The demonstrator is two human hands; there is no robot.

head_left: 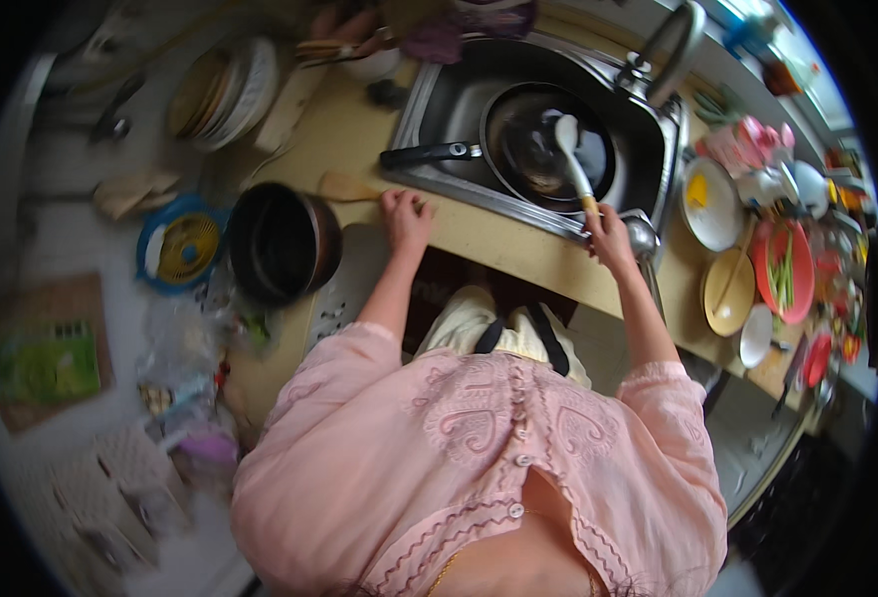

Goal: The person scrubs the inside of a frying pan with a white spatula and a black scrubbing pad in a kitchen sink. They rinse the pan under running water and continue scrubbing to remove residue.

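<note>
My right hand [611, 239] is closed round the yellowish handle of a long utensil with a white rounded head [567, 131]. Its head lies over a dark frying pan [518, 124], which sits in the steel sink [444, 99] with shiny liquid inside. The pan's black handle reaches left over the sink rim. My left hand [409, 221] rests at the counter's front edge with loosely bent fingers, and I see nothing in it. Just left of its fingertips lies a wooden spatula [347, 187]; whether they touch is unclear. A metal ladle [641, 235] lies beside my right hand.
A dark pot [272, 244] stands to my left, near a blue-rimmed basket [150, 239] and stacked plates [260, 90]. Above the sink curves a faucet [680, 55]. On the right are a white bowl [712, 214], a yellow bowl [722, 298] and a red basket [799, 259] with green stalks.
</note>
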